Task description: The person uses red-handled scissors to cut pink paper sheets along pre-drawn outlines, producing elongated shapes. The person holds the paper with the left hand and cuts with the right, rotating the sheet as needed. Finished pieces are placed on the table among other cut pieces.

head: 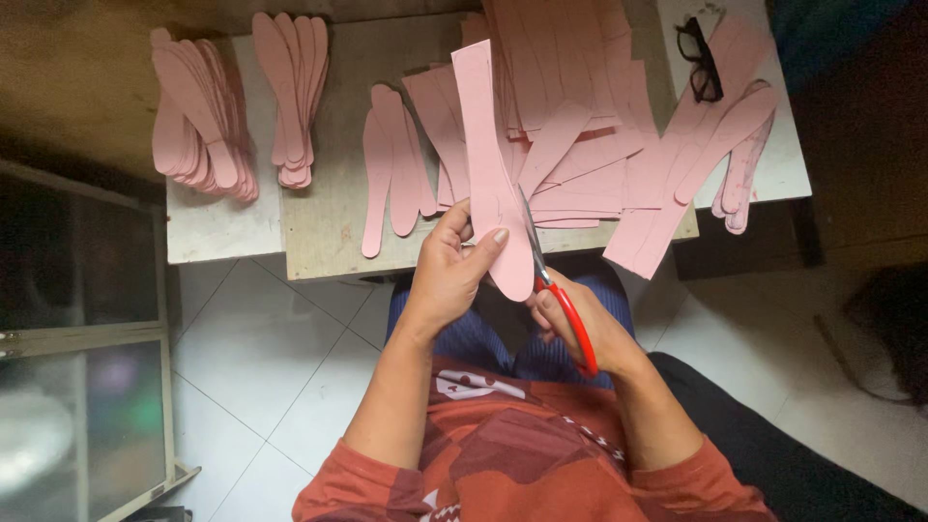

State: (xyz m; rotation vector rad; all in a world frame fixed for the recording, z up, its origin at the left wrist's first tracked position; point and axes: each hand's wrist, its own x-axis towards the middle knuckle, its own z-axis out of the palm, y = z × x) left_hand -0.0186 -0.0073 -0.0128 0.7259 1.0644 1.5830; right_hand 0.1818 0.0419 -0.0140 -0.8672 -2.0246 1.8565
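L hand [454,263] holds a long pink paper strip [488,155] upright-ish over the lap, thumb across the front near the rounded lower end, fingers behind, so that grip is pinching the strip w/ the thumb tip close to the cut edge. R hand [572,324] is closed through the red handles of the scissors [546,266]; blades point up along the strip's right edge, look nearly together, tips partly hidden behind the paper, so can't tell how far they are parted. The strip hangs in the air just in front of the surface [319,232], not resting on it, top end leaning toward the loose pile of uncut pink strips [580,126]. To do this cut well, judging from the pose: keep the L pinch near the blades so the paper stays stiff, turn the paper w/ the L hand round the curve rather than twisting the scissors, use short bites near the blade pivot on the rounded end, longer ones on the straight side. Keep the L thumb clear of the blade line; it sits close. Finished sole-shaped pieces lie in stacks at the surface's left [203,116] and a second stack [295,97], w/ a few loose ones [391,164] between. Black glasses [701,58] lie far right, well apart.
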